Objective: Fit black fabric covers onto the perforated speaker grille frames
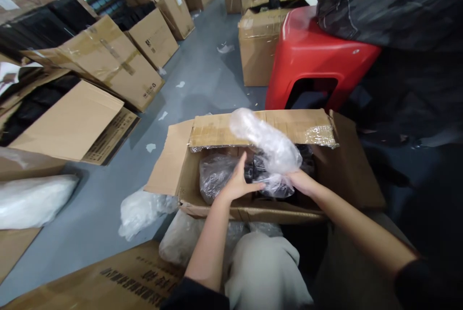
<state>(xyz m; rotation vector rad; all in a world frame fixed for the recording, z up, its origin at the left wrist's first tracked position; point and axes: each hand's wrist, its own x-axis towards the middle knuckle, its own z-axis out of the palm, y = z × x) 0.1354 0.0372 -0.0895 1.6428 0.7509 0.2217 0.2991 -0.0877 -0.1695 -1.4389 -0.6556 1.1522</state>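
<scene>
So the right grip (303, 182) looked pinched on the lower end of a clear plastic bundle (265, 141), though some of the fingers were hidden behind it. The left grip (235, 184) was spread, thumb and fingers well apart, with the thumb tip close to the dark wrapped item (278, 192) down in the open carton (164, 165).

What could've gone wrong, imo: the plastic looked thin and slick, so with only one hand on it the bundle could've slid out of the right grip. It also leaned away up and left from there, in front of the back flap (213, 129), whose ragged edge had shiny plastic (320, 136) on it, so a snag or tear seemed possible. Plus the left grip sat between that item and a bagged item (215, 175) to its left, so a careless poke could've bunched up either wrapper.

Looks-wise, the bundle was whitish, see-through and puffy, kinda sausage-shaped, crumpled and a bit blurry. The dark wrapped item, just left of the right grip, was black under wrinkly clear film, but its exact shape? Couldn't tell, sorry.
</scene>
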